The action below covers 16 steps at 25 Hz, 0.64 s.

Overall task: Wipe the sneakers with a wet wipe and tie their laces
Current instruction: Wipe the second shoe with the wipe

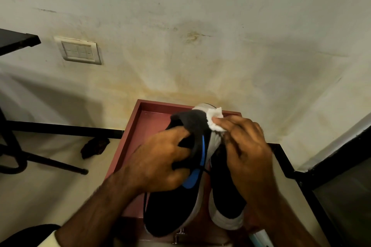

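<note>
The left hand [158, 158] covered the collar and upper lacing of the left sneaker [172, 208], so whether its laces were tied could not be told. The right hand [247, 146] hid most of the right sneaker [224, 206] and much of the wet wipe [215, 118], leaving only a crumpled white edge showing. A pale blue-white object [259, 238] beside the maroon worktop [138, 126] was cut off by the bottom edge and was too blurred to identify.

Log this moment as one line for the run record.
phase: wiping | left hand: holding black sneaker | right hand: pressing wet wipe on heel of second sneaker | laces: state unclear | surface: red tray
</note>
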Each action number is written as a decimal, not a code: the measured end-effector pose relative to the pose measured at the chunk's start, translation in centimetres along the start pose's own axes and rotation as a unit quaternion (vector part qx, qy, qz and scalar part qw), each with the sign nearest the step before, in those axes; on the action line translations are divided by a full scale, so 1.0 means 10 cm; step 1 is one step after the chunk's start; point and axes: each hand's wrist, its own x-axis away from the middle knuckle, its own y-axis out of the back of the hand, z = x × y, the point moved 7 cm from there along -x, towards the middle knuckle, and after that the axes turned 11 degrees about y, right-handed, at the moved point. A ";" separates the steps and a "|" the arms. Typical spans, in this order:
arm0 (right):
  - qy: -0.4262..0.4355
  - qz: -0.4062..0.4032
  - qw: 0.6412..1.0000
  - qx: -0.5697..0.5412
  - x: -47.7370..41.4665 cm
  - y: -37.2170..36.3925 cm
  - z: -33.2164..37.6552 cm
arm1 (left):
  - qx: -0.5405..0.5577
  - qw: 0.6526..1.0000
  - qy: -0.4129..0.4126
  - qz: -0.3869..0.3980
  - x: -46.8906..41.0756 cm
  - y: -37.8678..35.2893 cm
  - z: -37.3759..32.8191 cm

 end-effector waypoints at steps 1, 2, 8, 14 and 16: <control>0.008 0.010 1.000 -0.020 0.03 -0.05 0.08 | 0.044 0.998 0.034 -0.008 0.00 0.04 0.08; 0.013 0.020 0.999 -0.040 0.07 -0.09 0.13 | 0.082 0.995 0.058 -0.019 -0.01 0.07 0.16; 0.024 0.105 0.974 -0.200 0.22 -0.24 0.23 | 0.275 0.950 0.099 -0.107 -0.04 0.29 0.31; -0.015 -0.023 0.987 -0.157 0.06 0.07 0.12 | 0.206 0.977 0.051 0.017 -0.05 -0.05 0.14; 0.009 -0.008 0.993 -0.122 0.04 0.01 0.21 | 0.178 0.983 0.034 0.040 -0.06 -0.17 0.08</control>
